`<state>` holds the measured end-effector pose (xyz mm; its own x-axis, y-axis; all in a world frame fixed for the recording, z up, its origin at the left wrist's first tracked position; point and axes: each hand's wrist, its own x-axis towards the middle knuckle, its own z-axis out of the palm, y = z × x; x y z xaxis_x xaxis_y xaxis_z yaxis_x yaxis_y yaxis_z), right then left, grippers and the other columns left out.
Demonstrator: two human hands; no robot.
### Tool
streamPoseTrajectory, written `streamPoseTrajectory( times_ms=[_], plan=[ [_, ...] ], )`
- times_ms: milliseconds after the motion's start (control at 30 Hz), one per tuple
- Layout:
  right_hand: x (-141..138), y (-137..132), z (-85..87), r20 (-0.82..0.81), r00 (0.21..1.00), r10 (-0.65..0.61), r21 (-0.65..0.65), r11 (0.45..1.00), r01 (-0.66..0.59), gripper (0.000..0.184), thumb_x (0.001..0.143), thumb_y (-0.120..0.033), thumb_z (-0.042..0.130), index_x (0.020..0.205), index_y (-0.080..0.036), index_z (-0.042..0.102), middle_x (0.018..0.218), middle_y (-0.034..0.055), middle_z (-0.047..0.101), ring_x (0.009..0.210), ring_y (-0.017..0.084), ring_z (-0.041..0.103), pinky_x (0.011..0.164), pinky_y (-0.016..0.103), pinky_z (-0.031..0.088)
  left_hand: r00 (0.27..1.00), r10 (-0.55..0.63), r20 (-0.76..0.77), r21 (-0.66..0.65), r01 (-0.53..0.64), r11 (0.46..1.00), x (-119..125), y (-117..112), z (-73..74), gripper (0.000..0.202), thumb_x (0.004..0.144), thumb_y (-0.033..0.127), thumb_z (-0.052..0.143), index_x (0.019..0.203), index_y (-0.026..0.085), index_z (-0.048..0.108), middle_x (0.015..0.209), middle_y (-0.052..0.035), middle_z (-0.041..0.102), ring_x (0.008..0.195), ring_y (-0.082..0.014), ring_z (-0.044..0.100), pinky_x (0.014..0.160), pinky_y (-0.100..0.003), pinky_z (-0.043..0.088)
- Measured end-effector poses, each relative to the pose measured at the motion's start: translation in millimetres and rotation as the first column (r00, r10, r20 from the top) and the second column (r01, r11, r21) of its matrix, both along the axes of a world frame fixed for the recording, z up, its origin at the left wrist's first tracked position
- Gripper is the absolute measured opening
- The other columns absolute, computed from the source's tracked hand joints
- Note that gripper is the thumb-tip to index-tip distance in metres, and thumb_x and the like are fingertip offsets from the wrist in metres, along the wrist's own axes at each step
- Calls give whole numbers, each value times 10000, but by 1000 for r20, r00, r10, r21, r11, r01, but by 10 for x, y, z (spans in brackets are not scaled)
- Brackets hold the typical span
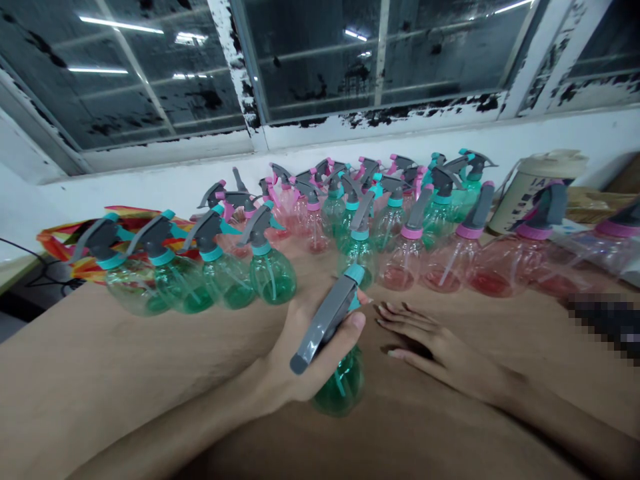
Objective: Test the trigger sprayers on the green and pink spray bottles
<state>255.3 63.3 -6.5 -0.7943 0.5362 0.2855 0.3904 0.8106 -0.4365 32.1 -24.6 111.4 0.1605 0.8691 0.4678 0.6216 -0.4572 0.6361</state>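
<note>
My left hand (305, 340) is wrapped round the neck of a green spray bottle (341, 383), just under its grey and teal trigger head. The bottle is near the front middle of the table, and my fingers cover part of it. To its right, my right hand (440, 343) lies low over the table with fingers stretched out and nothing in them. Beyond the hands stands a green spray bottle (357, 257) with a teal collar. Beside that one is a pink spray bottle (403, 263) with a pink collar.
Several green spray bottles (273, 277) line the left, before an orange and yellow patterned cloth (135, 217). More pink bottles (493, 273) stand at the right. A cream container (533, 190) is behind them. Windows (310, 60) rise beyond the wooden table (150, 380).
</note>
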Motion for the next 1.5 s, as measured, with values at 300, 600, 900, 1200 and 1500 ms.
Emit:
streamPoseTrajectory(
  times_ms=[300,600,900,1200,1500],
  plan=[
    [3,0,1,28,1000,-1,3,1000,1,532,883,-427,488,1377,-293,344,1429,4,375,1313,210,330,1102,467,251,994,-27,-110,-45,22,999,1,4,45,186,877,293,414,828,222,578,678,6,601,625,-149,586,623,-281,520],
    [7,8,0,35,999,14,-3,1000,-14,527,888,-416,483,1380,-296,339,1429,11,375,1315,222,325,1095,490,254,1000,-1,10,-35,1,999,1,-7,-63,254,817,245,510,1056,224,591,783,-24,642,674,-164,630,710,-309,545],
    [5,-5,3,2,1000,0,-4,1000,0,529,883,-412,492,1378,-310,336,1415,5,398,1302,224,348,1089,485,269,1000,-2,7,-36,3,999,1,4,-82,276,822,269,492,1077,225,589,736,-16,621,639,-156,617,703,-306,548],
    [10,9,-1,34,999,4,-3,1000,-4,532,884,-423,485,1380,-301,336,1429,3,375,1315,218,327,1095,481,259,999,-36,-20,-39,35,999,-23,4,-23,156,844,253,464,936,211,584,789,-30,650,701,-168,632,697,-313,544],
    [7,-2,-3,33,999,-10,15,1000,9,530,888,-423,479,1383,-304,331,1430,1,374,1315,217,327,1094,475,267,999,-37,-23,-21,37,999,17,13,42,155,836,274,451,896,228,586,700,-2,612,648,-165,594,665,-308,530]
  ],
)
